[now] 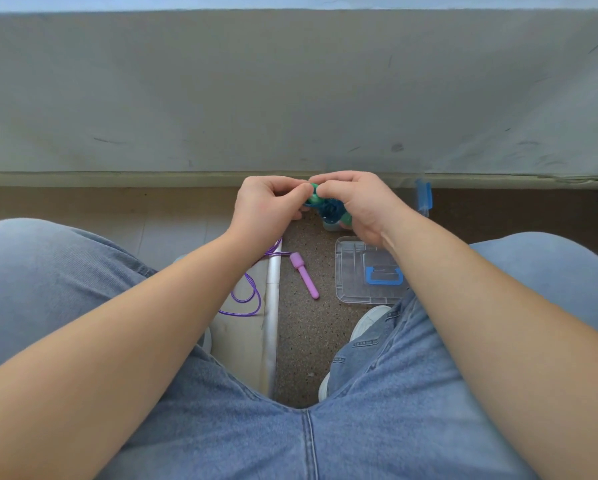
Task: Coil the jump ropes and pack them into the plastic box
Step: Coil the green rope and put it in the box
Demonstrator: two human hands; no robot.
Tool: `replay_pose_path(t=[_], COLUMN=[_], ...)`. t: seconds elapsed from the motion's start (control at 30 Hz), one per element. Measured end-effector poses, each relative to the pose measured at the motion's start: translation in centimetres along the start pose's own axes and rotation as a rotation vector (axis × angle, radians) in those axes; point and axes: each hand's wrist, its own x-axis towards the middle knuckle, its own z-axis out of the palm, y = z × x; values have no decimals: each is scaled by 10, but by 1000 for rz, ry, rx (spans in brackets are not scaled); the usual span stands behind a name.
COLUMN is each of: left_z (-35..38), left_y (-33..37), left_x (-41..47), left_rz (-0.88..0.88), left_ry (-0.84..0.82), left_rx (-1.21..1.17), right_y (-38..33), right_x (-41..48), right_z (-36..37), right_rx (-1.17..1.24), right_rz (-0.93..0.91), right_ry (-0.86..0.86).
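Two grips clamped on green jump rope [314,198], left hand [266,206], right hand [357,202], wall edge [152,175] just beyond

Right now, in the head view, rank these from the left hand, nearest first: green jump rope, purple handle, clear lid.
1. green jump rope, pinched in the left hand.
2. purple handle, lying lower in the view.
3. clear lid, lower and farther right.

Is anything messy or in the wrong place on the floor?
Yes. The purple rope lies loose and uncoiled on the floor, crossing a metal strip, its handle beside it. The clear lid lies flat there too. Nothing looks broken or spilled.
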Motion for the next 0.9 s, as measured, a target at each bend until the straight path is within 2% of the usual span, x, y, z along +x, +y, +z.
replay_pose_path(t=[0.23, 0.37, 0.47, 0.5, 0.57, 0.67, 0.9], left_z=[-2, -3, 1, 4, 8, 8, 12], left_y=[9, 10, 9, 8, 3, -2, -1], left_x=[-6, -4, -3, -3, -1, 1, 1], left_rz=[-25, -79, -217, -231, -169, -84, -115], left_ry=[-9, -61, -59, -51, -22, 38, 114], left_rx=[-121, -131, -226, -223, -65, 127, 30], right_y=[-10, -8, -5, -3, 1, 8, 10], right_x=[-7, -6, -6, -6, -4, -4, -4], right_z=[-3, -3, 1, 2, 4, 7, 13], right_rx=[-24, -53, -64, -84, -150, -221, -246], right_rz=[65, 53, -20, -43, -54, 2, -61], right_ry=[-144, -103, -56, -41, -24, -55, 19])
